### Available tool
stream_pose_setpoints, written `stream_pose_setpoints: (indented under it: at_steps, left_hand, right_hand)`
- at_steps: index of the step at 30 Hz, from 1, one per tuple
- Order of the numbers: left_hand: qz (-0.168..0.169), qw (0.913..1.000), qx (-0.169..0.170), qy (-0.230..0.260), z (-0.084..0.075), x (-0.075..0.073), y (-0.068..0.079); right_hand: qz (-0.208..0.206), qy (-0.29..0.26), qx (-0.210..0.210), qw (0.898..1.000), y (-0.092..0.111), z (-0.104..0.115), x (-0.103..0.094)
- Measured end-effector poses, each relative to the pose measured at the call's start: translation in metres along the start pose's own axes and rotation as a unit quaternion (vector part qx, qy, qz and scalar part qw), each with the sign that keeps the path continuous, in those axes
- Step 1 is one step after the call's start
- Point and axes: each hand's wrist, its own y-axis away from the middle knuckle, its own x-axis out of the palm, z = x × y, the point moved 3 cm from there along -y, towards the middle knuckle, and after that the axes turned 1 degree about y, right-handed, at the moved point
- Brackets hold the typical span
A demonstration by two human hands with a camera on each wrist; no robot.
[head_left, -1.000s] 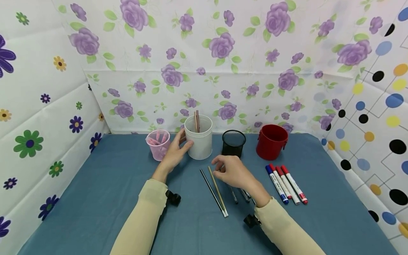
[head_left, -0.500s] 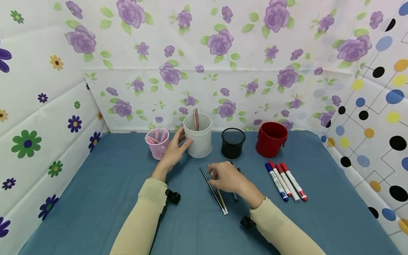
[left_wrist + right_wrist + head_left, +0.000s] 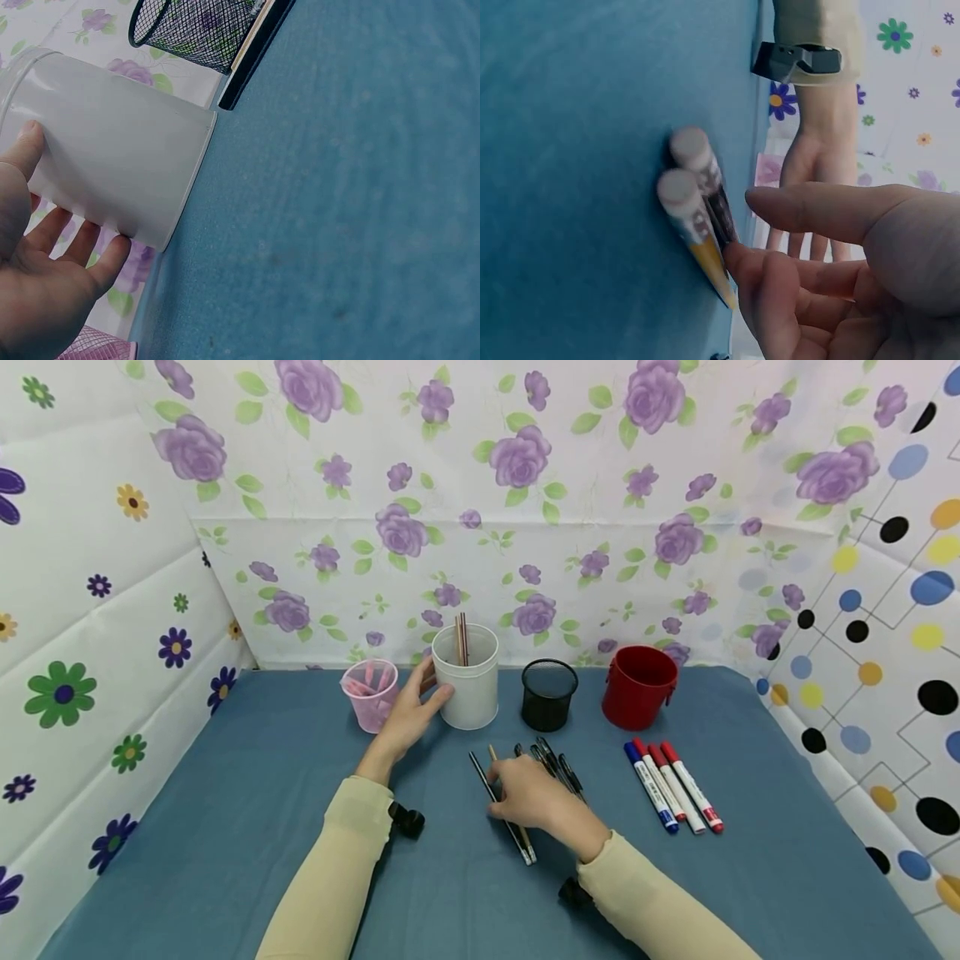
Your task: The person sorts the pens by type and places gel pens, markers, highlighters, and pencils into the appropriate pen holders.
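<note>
My left hand [image 3: 405, 714] holds the side of a white cup [image 3: 468, 697], thumb in front and fingers around the left side. A few wooden pencils [image 3: 462, 643] stand in that cup. Lower on the table, my right hand [image 3: 534, 797] is over two pencils lying side by side, a yellow pencil [image 3: 707, 259] and a black pencil [image 3: 720, 204]. Both have white erasers at the near end. In the right wrist view its index fingertip is right at the yellow pencil, while the thumb stays apart from the finger.
A pink basket [image 3: 372, 703] with pink items stands left of the white cup. To its right are a black mesh holder [image 3: 547, 703] and a red cup [image 3: 637, 693]. Several black pens [image 3: 557, 762] lie behind the right hand; red and blue markers [image 3: 675, 789] lie farther right.
My right hand has come down and left from near the black mesh holder to the two pencils, uncovering the black pens. My left hand keeps its hold on the white cup.
</note>
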Motion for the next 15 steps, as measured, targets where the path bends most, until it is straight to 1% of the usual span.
stream_pose_setpoints:
  at_steps: [4, 9, 15]
  left_hand:
    - [0.001, 1.0, -0.001, 0.004, -0.0002, 0.0003, -0.0002]
    - [0.002, 0.9999, -0.002, 0.012, -0.0008, 0.0003, -0.0004]
    - [0.005, 0.9997, -0.011, 0.019, -0.0027, 0.0003, 0.0]
  right_hand:
    - [0.002, 0.019, 0.014, 1.0, -0.0011, -0.0002, 0.0051]
    - [-0.006, 0.045, 0.025, 0.999, -0.0031, 0.0004, 0.0078]
    - [-0.008, 0.053, 0.031, 0.998, -0.0031, 0.0023, 0.0086]
